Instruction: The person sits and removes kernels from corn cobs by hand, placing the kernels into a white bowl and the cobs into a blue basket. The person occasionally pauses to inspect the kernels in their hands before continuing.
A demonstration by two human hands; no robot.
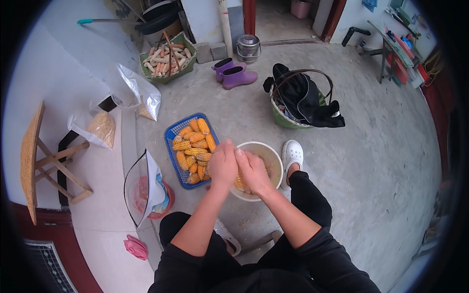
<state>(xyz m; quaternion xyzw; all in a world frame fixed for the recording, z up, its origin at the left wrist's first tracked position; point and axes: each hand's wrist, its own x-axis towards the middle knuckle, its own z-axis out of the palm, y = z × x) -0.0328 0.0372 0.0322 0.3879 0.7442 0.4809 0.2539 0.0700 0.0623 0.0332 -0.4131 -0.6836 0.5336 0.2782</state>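
My left hand [224, 164] and my right hand [253, 169] are pressed together over a pale round bucket [277, 154], fingers curled and thumbs forward. They seem to be closed around an ear of corn, which they hide almost wholly. Yellow kernels [240, 183] show below and between the hands; whether these are on the ear or in the bucket is hard to tell. To the left of the bucket, a blue plastic basket [169, 138] holds several husked ears of yellow corn [198, 136]. The hands cover part of the bucket's inside.
White clogs [293, 152] flank the bucket. Behind are purple boots [238, 77], a lidded metal pail [248, 47], a green basket [284, 119] with a black jacket [302, 93], and a basket of bare cobs [166, 60]. At left are an open sack [155, 183] and a wooden stand [60, 164].
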